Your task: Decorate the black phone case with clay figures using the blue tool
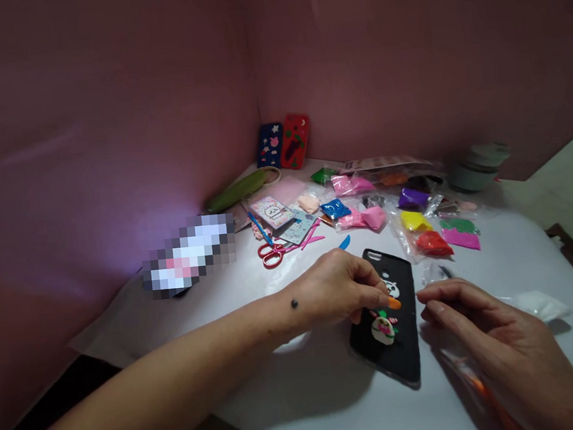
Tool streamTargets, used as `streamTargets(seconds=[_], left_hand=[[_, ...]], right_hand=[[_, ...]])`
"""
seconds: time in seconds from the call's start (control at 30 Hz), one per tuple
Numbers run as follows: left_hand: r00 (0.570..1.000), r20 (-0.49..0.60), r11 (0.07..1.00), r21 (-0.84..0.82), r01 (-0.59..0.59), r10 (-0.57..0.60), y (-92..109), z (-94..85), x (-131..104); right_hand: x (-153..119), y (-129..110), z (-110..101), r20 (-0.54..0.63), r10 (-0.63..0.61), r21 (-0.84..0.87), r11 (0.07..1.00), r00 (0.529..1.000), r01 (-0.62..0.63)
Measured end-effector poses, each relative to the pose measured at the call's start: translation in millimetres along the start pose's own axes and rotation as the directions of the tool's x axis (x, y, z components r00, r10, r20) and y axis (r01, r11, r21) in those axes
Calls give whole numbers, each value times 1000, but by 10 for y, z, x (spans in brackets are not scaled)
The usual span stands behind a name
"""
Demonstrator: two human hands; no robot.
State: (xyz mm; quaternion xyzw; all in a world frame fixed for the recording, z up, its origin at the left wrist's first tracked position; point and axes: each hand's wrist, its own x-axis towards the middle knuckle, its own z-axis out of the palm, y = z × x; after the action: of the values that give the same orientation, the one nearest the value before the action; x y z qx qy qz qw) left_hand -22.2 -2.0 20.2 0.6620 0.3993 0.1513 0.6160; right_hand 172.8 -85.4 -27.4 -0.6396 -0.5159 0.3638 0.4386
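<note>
A black phone case (403,348) lies on the white table, with a white figure (391,289) and a round cream figure with green and pink parts (383,328) on it. Over its middle, my left hand (345,287) pinches a small orange piece (394,303) between thumb and finger. My right hand (487,324) is held just right of the case, its thumb and index finger close together; whatever is between them, if anything, is too small to make out. Below this hand lies a clear bag with something orange (479,385), partly hidden.
Bags of coloured clay (415,220) lie across the back. Red-handled scissors (272,255), cards (271,213) and a green pouch (239,191) are at the back left. A blurred lit screen (190,257) stands at the left. Two decorated cases (295,140) lean on the pink wall.
</note>
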Motion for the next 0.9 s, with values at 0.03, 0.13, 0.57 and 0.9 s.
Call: streamTargets(seconds=[0.03,0.13,0.57,0.9], left_hand=[[1000,-8,1000,13,-1,1,25,-17,-11],[996,-86,997,75,-6,12,113,-102,-29],[977,-214,993,110,32,-7,-3,-139,330],[980,-180,986,156,-59,87,-52,-27,595]], right_hand=[[0,-18,-2,-5,1,-6,1000,1000,-1],[12,-80,-3,-28,0,-25,1000,1000,-1],[78,-184,-67,-111,-24,-7,1000,994,23],[147,-230,-141,-143,20,31,999,990,-16]])
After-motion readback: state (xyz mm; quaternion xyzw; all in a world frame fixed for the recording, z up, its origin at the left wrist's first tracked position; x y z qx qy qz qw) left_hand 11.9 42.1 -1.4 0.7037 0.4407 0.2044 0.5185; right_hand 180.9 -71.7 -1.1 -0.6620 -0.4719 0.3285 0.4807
